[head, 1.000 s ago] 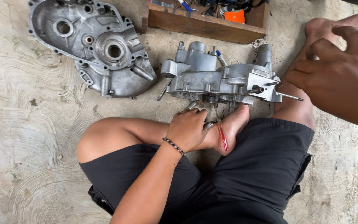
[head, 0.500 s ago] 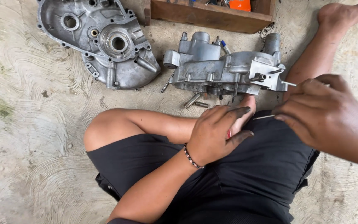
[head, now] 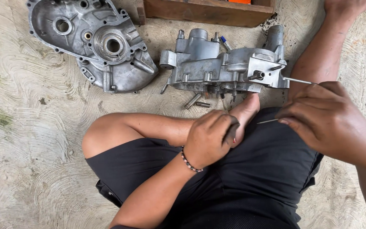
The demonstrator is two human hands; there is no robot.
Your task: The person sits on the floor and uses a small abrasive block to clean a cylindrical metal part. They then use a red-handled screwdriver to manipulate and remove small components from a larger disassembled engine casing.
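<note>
Two engine casings (head: 225,63) on swirled concrete floor (head: 26,140)

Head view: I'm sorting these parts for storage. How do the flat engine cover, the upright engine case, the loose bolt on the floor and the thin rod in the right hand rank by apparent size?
1-2. flat engine cover and upright engine case: look alike, unranked.
3. thin rod, partly hidden by the right hand.
4. loose bolt.

The single head-worn camera looks steeply down from close above at the seated person's lap and the concrete floor (head: 30,140) just ahead.
</note>
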